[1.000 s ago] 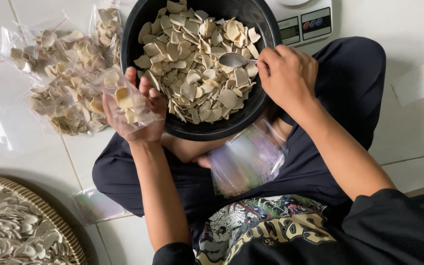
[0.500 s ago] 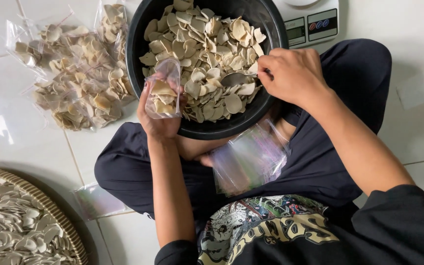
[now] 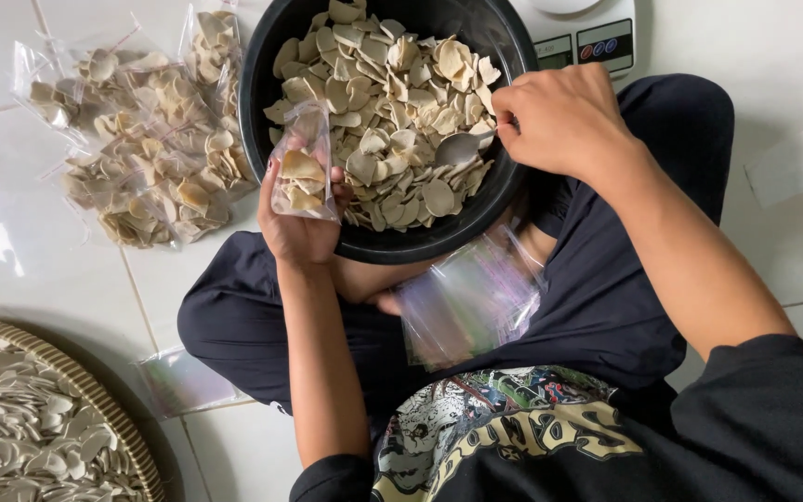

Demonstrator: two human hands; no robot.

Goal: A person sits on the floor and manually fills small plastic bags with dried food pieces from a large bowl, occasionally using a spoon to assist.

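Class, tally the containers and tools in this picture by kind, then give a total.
Black bowl: 1
Woven tray: 1
Spoon: 1
Kitchen scale: 1
Bag held in the left hand: 1
Total: 5

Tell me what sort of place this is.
Probably a home floor used for packing snacks: white floor tiles, a black bowl of pale chips, filled clear bags and a kitchen scale.

The bowl (image 3: pixel 504 56) is glossy black plastic; the chips (image 3: pixel 392 102) in it look dry and matt. The bag (image 3: pixel 301 172) at nine o'clock is clear, shiny film. The spoon (image 3: pixel 462 147) is dull metal, the floor (image 3: pixel 11 251) glossy tile, the tray (image 3: pixel 132 444) at seven o'clock woven cane.
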